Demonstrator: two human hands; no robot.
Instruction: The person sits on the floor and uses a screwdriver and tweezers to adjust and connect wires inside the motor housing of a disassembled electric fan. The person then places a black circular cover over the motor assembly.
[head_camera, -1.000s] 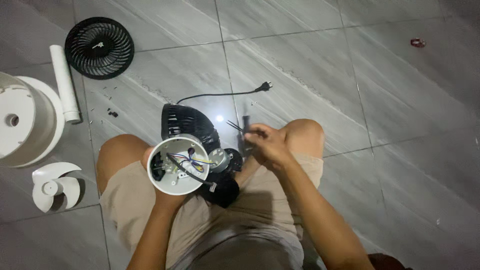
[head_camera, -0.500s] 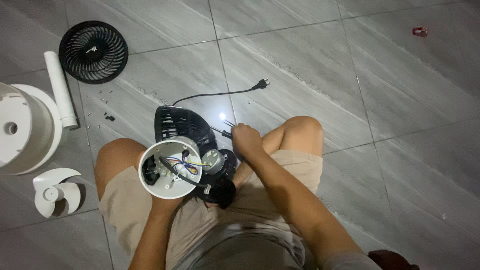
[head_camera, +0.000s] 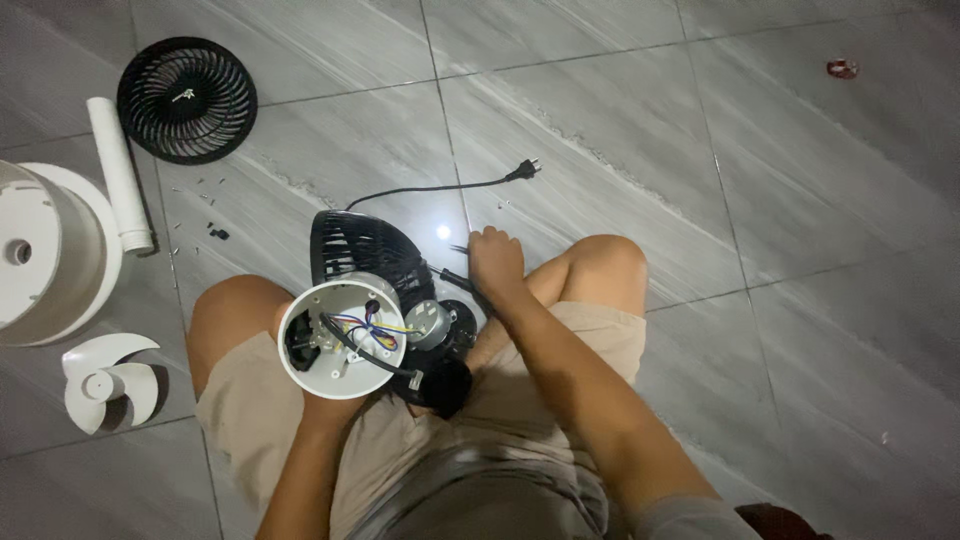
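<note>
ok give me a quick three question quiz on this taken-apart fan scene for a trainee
1. True or false: the black front grille lies on the floor, apart from the person.
2. Which hand grips the dark-handled tool? A left, B right.
3. What lies on the tiles beside the white base, nearer the person?

Key: 1 true. 2 B, the right hand; the left hand holds up the white round housing with coloured wires showing. 3 the white fan blade.
</note>
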